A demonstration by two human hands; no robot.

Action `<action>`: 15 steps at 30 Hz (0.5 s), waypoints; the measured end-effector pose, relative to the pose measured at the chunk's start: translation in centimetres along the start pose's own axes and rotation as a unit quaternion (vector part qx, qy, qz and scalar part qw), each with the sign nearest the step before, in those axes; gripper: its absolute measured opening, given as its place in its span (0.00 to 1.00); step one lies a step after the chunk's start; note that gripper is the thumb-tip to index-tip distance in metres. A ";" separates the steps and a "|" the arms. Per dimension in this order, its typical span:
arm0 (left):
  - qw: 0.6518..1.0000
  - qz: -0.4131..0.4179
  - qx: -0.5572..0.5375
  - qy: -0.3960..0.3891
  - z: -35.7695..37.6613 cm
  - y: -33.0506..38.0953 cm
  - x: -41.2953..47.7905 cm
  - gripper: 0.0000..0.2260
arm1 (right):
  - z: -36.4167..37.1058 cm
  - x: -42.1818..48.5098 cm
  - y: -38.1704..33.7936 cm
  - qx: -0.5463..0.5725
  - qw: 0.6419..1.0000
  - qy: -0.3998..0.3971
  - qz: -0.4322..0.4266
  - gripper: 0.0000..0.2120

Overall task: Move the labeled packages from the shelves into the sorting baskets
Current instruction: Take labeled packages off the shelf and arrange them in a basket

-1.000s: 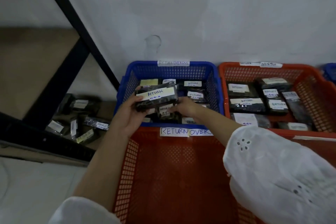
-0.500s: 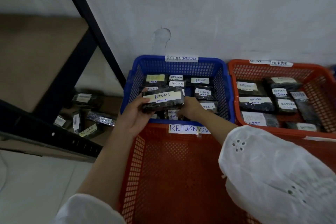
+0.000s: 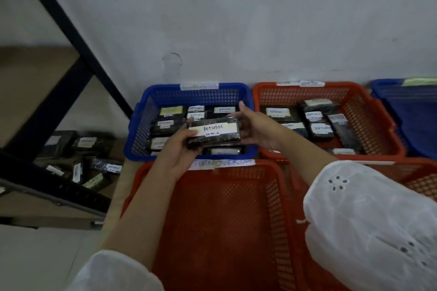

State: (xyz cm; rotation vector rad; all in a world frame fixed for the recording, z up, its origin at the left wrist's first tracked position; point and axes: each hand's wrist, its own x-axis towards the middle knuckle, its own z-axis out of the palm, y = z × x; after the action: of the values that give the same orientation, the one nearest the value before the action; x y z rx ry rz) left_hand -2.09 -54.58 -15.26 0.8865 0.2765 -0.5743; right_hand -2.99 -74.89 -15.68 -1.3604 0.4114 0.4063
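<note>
While only the head view reaches my screen, all entries below come from it.

Head view, hands: the left hand [image 3: 179, 149] grips a dark wrapped package [image 3: 214, 134] by its left end, with the thumb laid across the top beside a white label reading RETURN. The right hand [image 3: 256, 129] sits at the package's right end. Its fingers [image 3: 244, 111] are straight and spread, closed round nothing. The palm looks to be against the wrap, but I cannot confirm contact. The package hangs over the front half of the blue basket [image 3: 142, 152], above its contents and not yet set down.

Progress (my judgement): partway, with this drop pending.
- Blue basket: several labeled packages lying flat. The tag on its far rim is too blurred to read.
- Far red basket [image 3: 383, 125], just right of the blue one: a similar batch of labeled packages.
- Near red basket [image 3: 212, 220], under the forearms: what I can see of its floor is bare mesh. Its tag reads roughly RETURN OVERDUE.
- Second blue basket [image 3: 406, 106] at the far right edge: contents not readable.
- One more red basket [image 3: 423, 186] is largely hidden by the white sleeve [image 3: 369, 220].

Remaining: a loose heap of shelf packages [image 3: 89, 160] lies on the low shelf [image 3: 59, 188] at left, waiting to be moved.
</note>
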 end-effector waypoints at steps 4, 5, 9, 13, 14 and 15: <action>1.000 -0.004 0.024 -0.013 5.0 -4.5 0.1 0.15 | -5.6 -3.8 0.5 0.002 1.000 -0.030 -0.003 0.17; 0.999 -0.006 0.027 -0.017 6.4 -5.8 0.2 0.14 | -7.2 -4.7 0.7 -0.003 0.999 -0.035 -0.005 0.14; 0.999 -0.020 0.017 -0.034 11.6 -10.6 0.8 0.13 | -13.4 -7.8 0.9 -0.012 1.000 -0.020 -0.010 0.14; 0.998 -0.023 0.003 -0.050 18.2 -15.7 2.5 0.14 | -20.7 -10.5 1.0 0.025 0.999 0.030 -0.031 0.14; 0.998 -0.024 -0.001 -0.054 19.8 -16.9 3.0 0.14 | -22.5 -11.1 1.0 0.053 0.997 0.045 -0.036 0.14; 0.998 -0.027 -0.004 -0.058 21.4 -18.0 3.4 0.15 | -24.2 -11.8 1.0 0.084 0.994 0.062 -0.042 0.14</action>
State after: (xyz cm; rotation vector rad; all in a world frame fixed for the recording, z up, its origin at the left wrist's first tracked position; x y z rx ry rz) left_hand -9.82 -81.63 -15.43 0.8375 0.1981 -0.6717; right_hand -14.82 -99.06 -14.49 -1.2379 0.4777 0.2139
